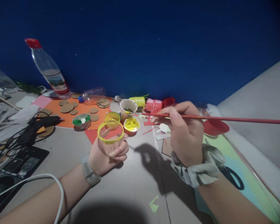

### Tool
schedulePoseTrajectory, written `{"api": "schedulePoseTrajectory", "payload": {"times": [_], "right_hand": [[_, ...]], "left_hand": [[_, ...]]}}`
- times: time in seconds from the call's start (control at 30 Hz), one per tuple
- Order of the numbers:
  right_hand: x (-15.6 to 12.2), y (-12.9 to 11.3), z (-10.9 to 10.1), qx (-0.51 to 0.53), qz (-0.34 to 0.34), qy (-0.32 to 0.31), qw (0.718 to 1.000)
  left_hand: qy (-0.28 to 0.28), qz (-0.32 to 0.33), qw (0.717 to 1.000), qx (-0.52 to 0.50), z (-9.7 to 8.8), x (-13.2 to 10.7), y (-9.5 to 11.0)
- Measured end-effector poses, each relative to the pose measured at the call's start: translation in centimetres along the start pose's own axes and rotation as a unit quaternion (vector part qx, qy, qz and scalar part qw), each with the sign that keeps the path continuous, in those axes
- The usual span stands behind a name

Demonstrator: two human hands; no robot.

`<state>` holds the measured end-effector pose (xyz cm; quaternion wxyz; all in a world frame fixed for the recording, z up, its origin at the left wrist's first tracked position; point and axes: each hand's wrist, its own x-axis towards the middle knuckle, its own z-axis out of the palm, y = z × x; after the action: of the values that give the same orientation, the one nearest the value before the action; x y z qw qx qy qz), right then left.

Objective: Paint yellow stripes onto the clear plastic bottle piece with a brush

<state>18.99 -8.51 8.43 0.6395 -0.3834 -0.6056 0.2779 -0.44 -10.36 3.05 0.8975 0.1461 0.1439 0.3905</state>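
Note:
My left hand [113, 152] is wrapped round a clear plastic cup [110, 141] whose rim is painted yellow. In my right hand [185, 130] is a paintbrush [224, 118] with a long red handle, held level, its tip pointing left. That tip is close to a small dish of yellow paint [131, 125] and a paper cup [128, 107] with dark liquid in it. Just behind the held cup sits another yellow-rimmed piece [112, 117]. A small dish with green paint [81, 121] stands further left.
A tall plastic bottle with a red cap [51, 71] leans at the back left. Cardboard discs [67, 108] lie on orange paper. A glue gun [44, 118] and its cables are on the left. Scissors [233, 177] lie beyond my right wrist. A blue wall [140, 46] closes off the back.

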Motion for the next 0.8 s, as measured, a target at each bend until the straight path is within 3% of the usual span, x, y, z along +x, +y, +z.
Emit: {"api": "schedulePoseTrajectory", "payload": {"times": [0.27, 0.47, 0.7, 0.8], "right_hand": [[1.0, -2.9, -0.3, -0.040, 0.035, 0.022, 0.998], [0.6, -4.9, -0.6, -0.036, 0.078, -0.003, 0.996], [0.5, -4.2, -0.3, 0.079, 0.175, -0.076, 0.979], [0.7, -3.2, -0.2, 0.114, 0.215, -0.075, 0.967]], "left_hand": [[-0.014, -0.018, 1.000, 0.018, -0.1, 0.2, -0.4], [-0.017, -0.016, 1.000, 0.013, -0.5, 0.2, -0.4], [-0.001, -0.031, 1.000, 0.003, -0.6, 0.1, -0.4], [-0.004, -0.037, 0.999, 0.002, -0.6, 0.0, -0.3]]}}
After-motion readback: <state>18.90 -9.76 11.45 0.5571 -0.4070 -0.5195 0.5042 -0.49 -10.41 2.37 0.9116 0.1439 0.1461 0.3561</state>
